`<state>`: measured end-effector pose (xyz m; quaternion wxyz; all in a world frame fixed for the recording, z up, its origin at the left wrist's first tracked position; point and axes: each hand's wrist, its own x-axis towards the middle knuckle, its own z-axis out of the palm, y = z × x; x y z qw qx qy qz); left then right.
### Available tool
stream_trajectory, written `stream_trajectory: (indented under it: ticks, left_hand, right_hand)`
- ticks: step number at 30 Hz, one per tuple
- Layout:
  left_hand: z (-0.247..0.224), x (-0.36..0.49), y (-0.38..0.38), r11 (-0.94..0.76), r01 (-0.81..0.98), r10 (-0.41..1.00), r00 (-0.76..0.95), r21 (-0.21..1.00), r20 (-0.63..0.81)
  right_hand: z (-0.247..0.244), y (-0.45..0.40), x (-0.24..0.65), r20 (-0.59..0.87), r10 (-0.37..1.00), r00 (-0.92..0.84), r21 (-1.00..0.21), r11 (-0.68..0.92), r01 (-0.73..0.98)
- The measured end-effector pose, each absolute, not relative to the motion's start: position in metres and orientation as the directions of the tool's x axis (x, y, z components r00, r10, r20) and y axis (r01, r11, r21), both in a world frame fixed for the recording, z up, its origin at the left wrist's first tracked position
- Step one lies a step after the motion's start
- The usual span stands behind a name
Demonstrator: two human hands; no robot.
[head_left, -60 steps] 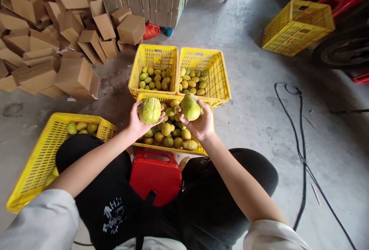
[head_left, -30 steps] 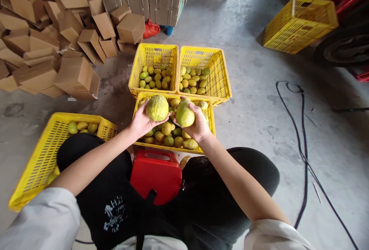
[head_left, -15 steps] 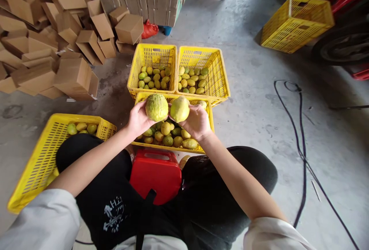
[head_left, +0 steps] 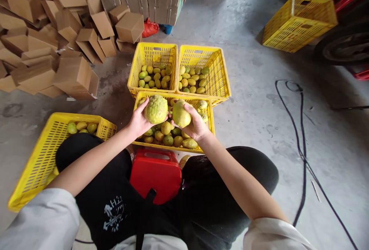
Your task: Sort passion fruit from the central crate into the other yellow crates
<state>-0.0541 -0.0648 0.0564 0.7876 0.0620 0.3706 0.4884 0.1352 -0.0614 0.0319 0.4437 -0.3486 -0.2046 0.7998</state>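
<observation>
From afar I see the left hand (head_left: 138,124) cupping a bumpy fruit (head_left: 156,109) and the right hand (head_left: 198,124) curled round a smoother fruit (head_left: 181,114), above the yellow crate (head_left: 170,148) beneath them, likely a side-by-side look whose next move needs a steady hold.

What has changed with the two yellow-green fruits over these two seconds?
The left hand and right hand have moved closer together, bringing the bumpy round yellow-green fruit and the smooth rounded yellow-green fruit nearer each other. The smooth one has also been turned. Neither was let go and nothing new was picked up; the yellow plastic crates stayed put.
</observation>
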Motion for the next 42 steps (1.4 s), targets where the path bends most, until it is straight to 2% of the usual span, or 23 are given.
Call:
stream_trajectory:
  ticks: [4, 9, 14, 21, 28, 34, 38, 42]
  left_hand:
    - [0.056, -0.054, -0.065, 0.490, -0.748, 0.821, 0.223, 0.448, -0.525]
    - [0.053, -0.055, -0.065, 0.459, -0.772, 0.836, 0.208, 0.440, -0.508]
    - [0.051, -0.057, -0.061, 0.454, -0.769, 0.847, 0.216, 0.450, -0.485]
    - [0.055, -0.057, -0.061, 0.514, -0.729, 0.811, 0.240, 0.452, -0.534]
    - [0.054, -0.055, -0.061, 0.524, -0.725, 0.802, 0.242, 0.448, -0.546]
    - [0.052, -0.054, -0.064, 0.499, -0.733, 0.814, 0.213, 0.462, -0.540]
    - [0.051, -0.056, -0.063, 0.453, -0.747, 0.846, 0.189, 0.486, -0.498]
    - [0.048, -0.057, -0.060, 0.428, -0.747, 0.880, 0.217, 0.509, -0.421]
  right_hand:
    - [0.033, -0.061, 0.136, -0.400, 0.846, -0.352, -0.613, -0.532, -0.584]
    - [0.031, -0.058, 0.141, -0.349, 0.854, -0.385, -0.558, -0.520, -0.647]
    - [0.035, -0.058, 0.139, -0.305, 0.879, -0.367, -0.587, -0.477, -0.654]
    - [0.032, -0.064, 0.135, -0.393, 0.842, -0.370, -0.589, -0.539, -0.603]
    - [0.029, -0.066, 0.133, -0.410, 0.847, -0.338, -0.584, -0.529, -0.616]
    - [0.030, -0.062, 0.138, -0.365, 0.812, -0.455, -0.547, -0.583, -0.601]
    - [0.032, -0.059, 0.141, -0.305, 0.830, -0.468, -0.522, -0.556, -0.647]
    - [0.036, -0.058, 0.143, -0.320, 0.852, -0.415, -0.533, -0.524, -0.665]
